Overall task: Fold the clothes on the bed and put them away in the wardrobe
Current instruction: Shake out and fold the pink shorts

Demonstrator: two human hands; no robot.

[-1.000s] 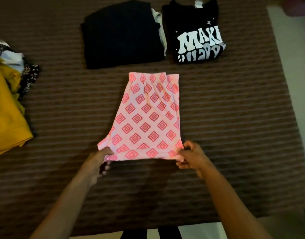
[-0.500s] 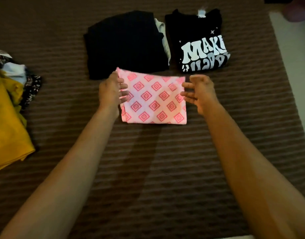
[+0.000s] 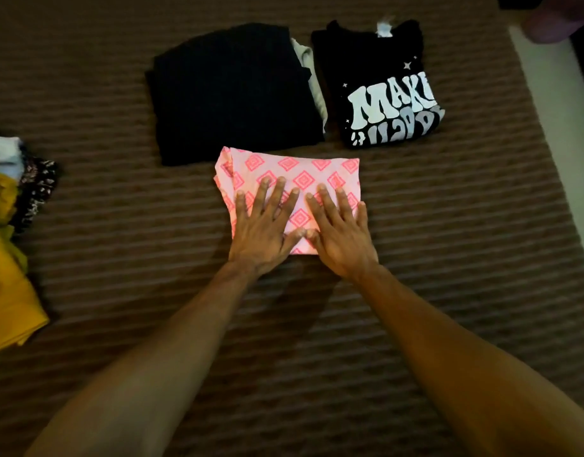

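We press our left hand (image 3: pixel 262 232) and right hand (image 3: pixel 340 235), fingers spread flat, thumbs touching, on the folded pink diamond-print cloth (image 3: pixel 303 174).

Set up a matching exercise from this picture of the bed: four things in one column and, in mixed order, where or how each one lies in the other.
Things
1. pink patterned garment
2. black printed T-shirt
3. yellow garment
4. plain black folded garment

Places or states
A. at the left edge, in an unfolded pile
B. far right of the folded row, white lettering up
C. pressed flat under both hands
D. folded, just left of the printed shirt

Pairs: 1-C, 2-B, 3-A, 4-D. The left hand and right hand lie flat on the pink piece, fingers straight.
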